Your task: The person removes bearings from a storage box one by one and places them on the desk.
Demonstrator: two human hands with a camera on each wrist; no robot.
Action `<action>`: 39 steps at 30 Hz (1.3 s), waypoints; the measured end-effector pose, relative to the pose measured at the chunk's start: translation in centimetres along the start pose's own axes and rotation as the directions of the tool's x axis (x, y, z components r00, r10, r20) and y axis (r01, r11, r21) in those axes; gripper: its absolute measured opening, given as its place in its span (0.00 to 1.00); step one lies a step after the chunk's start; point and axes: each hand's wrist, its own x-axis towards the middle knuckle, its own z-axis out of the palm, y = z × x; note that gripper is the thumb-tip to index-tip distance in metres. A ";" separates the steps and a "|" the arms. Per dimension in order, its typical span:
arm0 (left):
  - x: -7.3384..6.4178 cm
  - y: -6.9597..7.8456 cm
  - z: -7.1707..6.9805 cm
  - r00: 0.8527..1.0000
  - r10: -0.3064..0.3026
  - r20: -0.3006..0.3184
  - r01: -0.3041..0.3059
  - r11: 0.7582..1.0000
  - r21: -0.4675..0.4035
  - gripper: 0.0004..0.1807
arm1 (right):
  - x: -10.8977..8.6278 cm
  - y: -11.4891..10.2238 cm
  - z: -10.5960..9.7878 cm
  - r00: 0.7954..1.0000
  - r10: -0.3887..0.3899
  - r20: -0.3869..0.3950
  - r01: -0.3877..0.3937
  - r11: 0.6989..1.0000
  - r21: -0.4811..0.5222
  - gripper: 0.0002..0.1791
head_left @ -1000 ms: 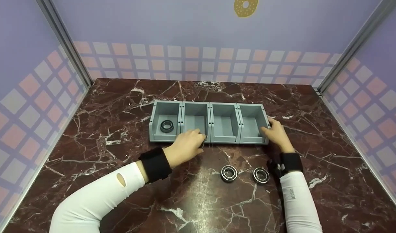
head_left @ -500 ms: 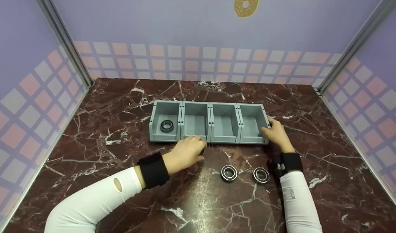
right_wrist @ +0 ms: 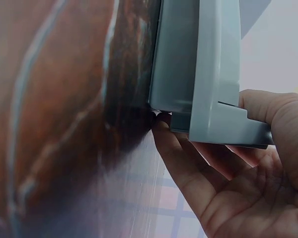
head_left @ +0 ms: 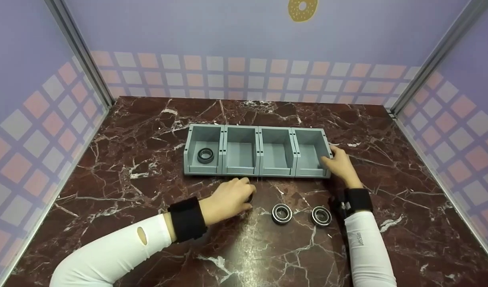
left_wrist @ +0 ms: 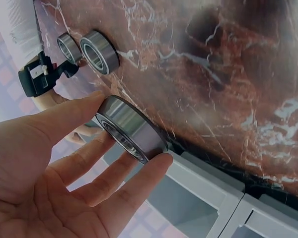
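Observation:
My left hand (head_left: 230, 199) pinches a steel ball bearing (left_wrist: 131, 126) between thumb and fingertips, just in front of the bins; from the head view the hand mostly hides it. At the right end of the row of grey storage bins (head_left: 277, 172), my right hand (head_left: 341, 165) grips the outer side wall, thumb inside and fingers outside, as the right wrist view shows. Another bearing (head_left: 205, 155) lies in the leftmost bin. Two more sit on the table to the right of my left hand: a nearer bearing (head_left: 282, 214) and a bearing (head_left: 321, 216) close to the right wrist.
The dark red marble-patterned table (head_left: 148, 131) carries everything. Purple panels with pink and white squares stand around it at the back (head_left: 244, 75) and both sides. The bins are joined side by side, with low front lips.
My left hand has drawn back from the second bin's front toward me, with the bearing in its fingers. The right hand keeps its place on the end bin.

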 end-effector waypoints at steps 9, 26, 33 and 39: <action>-0.8 0.3 0.9 1.000 0.030 -0.006 -0.030 0.999 0.017 0.16 | 0.1 0.1 0.1 1.000 -0.009 -0.011 0.009 1.000 -0.006 0.23; -1.7 0.3 3.0 0.999 0.042 -0.002 -0.042 0.998 0.042 0.16 | 0.0 0.0 0.1 0.999 -0.024 -0.026 0.024 1.000 -0.011 0.22; -1.7 0.3 3.2 0.999 0.037 0.002 -0.037 0.998 0.041 0.16 | 0.1 0.1 0.2 0.999 -0.032 -0.035 0.032 0.999 -0.013 0.21; -1.9 0.2 3.5 0.999 0.043 0.008 -0.043 0.998 0.055 0.16 | 0.0 0.2 0.1 0.999 -0.034 -0.035 0.034 0.999 -0.001 0.22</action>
